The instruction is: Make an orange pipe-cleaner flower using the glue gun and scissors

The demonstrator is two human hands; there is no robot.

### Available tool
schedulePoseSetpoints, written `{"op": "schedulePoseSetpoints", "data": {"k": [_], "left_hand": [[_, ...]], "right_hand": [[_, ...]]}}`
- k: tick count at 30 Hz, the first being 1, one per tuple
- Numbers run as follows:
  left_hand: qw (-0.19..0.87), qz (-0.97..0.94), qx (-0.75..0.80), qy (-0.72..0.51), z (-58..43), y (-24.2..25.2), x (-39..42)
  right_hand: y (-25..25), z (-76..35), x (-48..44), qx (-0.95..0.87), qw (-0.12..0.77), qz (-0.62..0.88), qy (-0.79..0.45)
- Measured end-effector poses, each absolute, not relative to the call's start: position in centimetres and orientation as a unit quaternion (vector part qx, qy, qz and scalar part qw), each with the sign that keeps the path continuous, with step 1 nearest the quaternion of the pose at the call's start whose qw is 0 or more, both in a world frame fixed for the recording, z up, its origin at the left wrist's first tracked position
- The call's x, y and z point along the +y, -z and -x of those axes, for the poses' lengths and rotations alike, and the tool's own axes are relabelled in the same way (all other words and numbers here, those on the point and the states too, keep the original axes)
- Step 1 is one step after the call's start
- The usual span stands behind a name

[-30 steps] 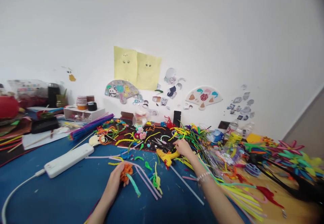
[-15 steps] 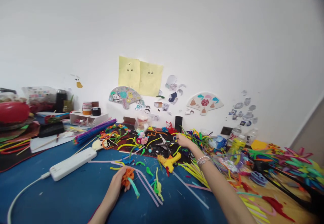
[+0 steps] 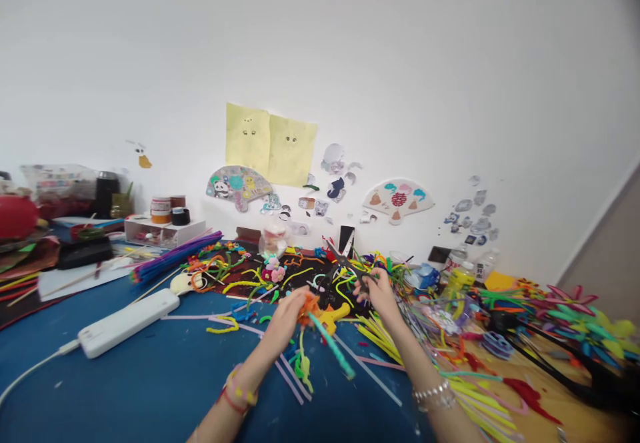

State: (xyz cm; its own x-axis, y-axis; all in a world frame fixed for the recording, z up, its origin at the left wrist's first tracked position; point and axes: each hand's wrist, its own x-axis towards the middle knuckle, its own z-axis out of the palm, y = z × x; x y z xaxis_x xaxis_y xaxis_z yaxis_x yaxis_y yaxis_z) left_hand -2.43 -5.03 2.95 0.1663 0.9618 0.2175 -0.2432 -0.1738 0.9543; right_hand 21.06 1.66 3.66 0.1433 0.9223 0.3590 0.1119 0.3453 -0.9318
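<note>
- Orange fuzzy bundle (image 3: 309,307), pinched in the left hand (image 3: 287,315); its teal stem (image 3: 333,346) slants near-right.
- Black-handled scissors (image 3: 349,263), blades spread, pointing away from the stem; right hand (image 3: 383,294) curled round the handles.

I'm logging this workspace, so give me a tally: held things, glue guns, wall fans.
Held things: 2 (scissors, right hand; orange fuzzy piece, left hand)
Yellow glue gun: 1
Wall fans: 2 (panda fan, red-symbol fan)
Total: 5
</note>
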Motion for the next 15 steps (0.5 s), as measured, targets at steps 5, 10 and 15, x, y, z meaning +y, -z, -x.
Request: {"op": "schedulePoseSetpoints", "data": {"k": [5, 10, 15], "left_hand": [[0.593, -0.562, 0.308, -0.487, -1.9, -5.0, -0.3], [0.644, -0.564, 0.266, -0.443, -3.8, -4.8, 1.3], [0.651, -0.562, 0.242, -0.449, -4.1, -4.7, 1.3]], "right_hand": [[-2.3, -19.5, -1.8, -0.533, 0.635, 0.405, -0.385], [-2.4, -19.7, -2.9, -0.487, 0.662, 0.352, -0.448], [-2.8, -20.6, -3.3, -0.420, 0.543, 0.213, -0.695]]}}
